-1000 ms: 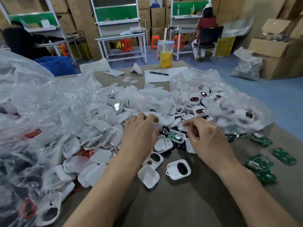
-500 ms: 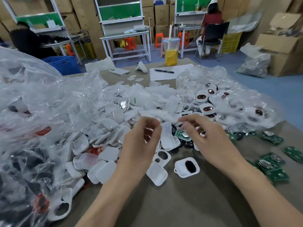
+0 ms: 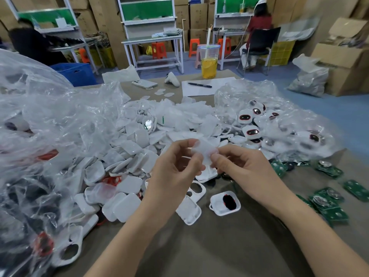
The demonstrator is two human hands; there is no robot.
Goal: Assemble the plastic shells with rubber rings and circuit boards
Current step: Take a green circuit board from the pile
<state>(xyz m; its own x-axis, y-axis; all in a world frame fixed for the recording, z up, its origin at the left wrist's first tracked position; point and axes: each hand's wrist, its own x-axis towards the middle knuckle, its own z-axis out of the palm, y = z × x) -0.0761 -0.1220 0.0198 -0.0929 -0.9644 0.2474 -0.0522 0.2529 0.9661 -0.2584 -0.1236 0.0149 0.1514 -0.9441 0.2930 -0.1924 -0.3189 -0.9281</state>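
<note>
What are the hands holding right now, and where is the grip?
One white shell, above the pile. The left hand pinches its left edge, the right hand its lower right edge. Blur hides finer detail.

This is a small assembly workshop. The counter (image 3: 219,246) carries a heap of white plastic shells (image 3: 137,148), with green circuit boards (image 3: 327,204) at its right edge and clear bags (image 3: 50,116) of parts on its left. Beyond the counter stand 3 white workbenches (image 3: 151,39) with green back panels and orange stools (image 3: 158,49) beneath. Brown cartons (image 3: 103,17) are stacked behind them and to the counter's right. A person in red (image 3: 259,23) sits at 1 bench and a person in black (image 3: 30,43) at another.
</note>
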